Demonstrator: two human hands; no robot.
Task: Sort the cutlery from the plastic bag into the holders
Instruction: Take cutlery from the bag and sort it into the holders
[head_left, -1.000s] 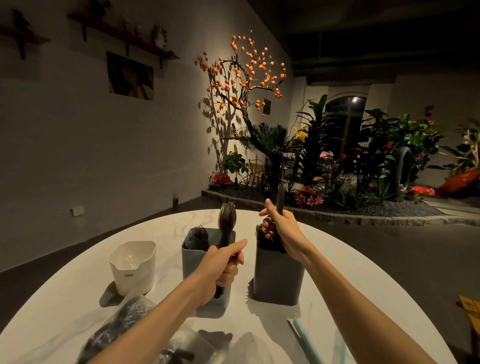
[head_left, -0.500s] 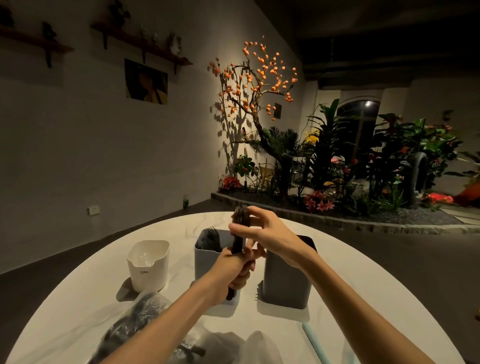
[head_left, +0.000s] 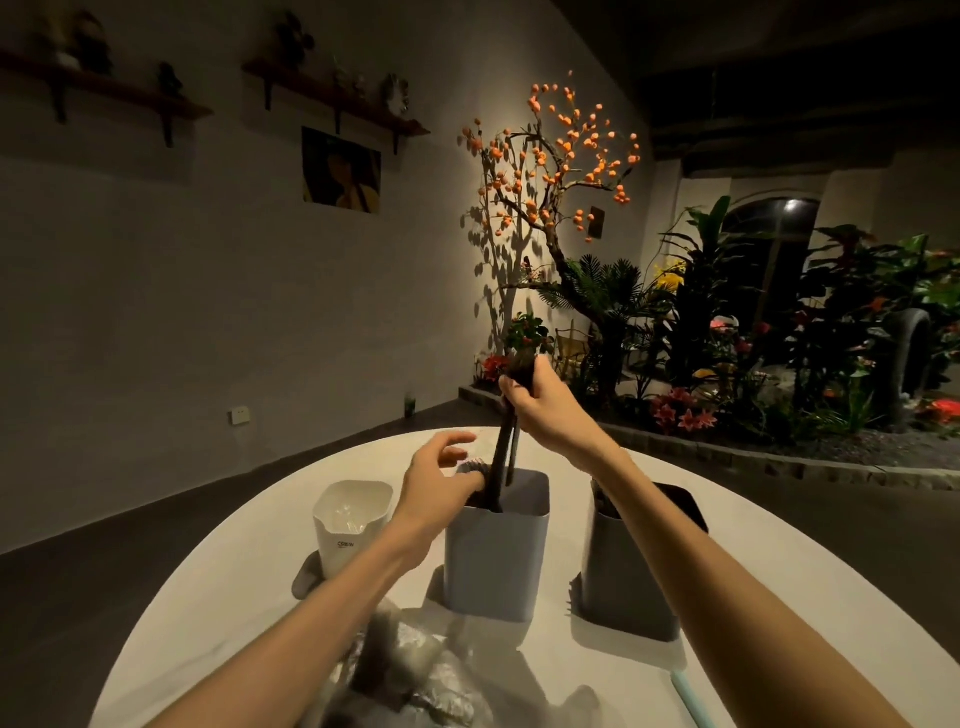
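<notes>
My right hand (head_left: 545, 410) grips the heads of a few dark plastic forks (head_left: 503, 457), whose handles reach down into the light grey holder (head_left: 493, 561) in the middle of the white table (head_left: 234, 587). My left hand (head_left: 439, 480) hovers at that holder's left rim with fingers spread and nothing in it. More dark cutlery shows inside the holder behind that hand. A darker grey holder (head_left: 626, 582) stands to the right, partly hidden by my right forearm. A small white holder (head_left: 349, 525) stands to the left. The clear plastic bag (head_left: 415, 670) with dark cutlery lies at the near edge.
A pale blue strip (head_left: 688, 699) lies on the table at the near right. Beyond the round table's far edge are a dark floor, a planter bed with plants and an orange-fruited tree (head_left: 556, 171), and a wall with shelves.
My right hand took the forks over from my left and lowered their handles into the middle holder. My left hand let go and opened beside the rim. The camera view shifted left.
</notes>
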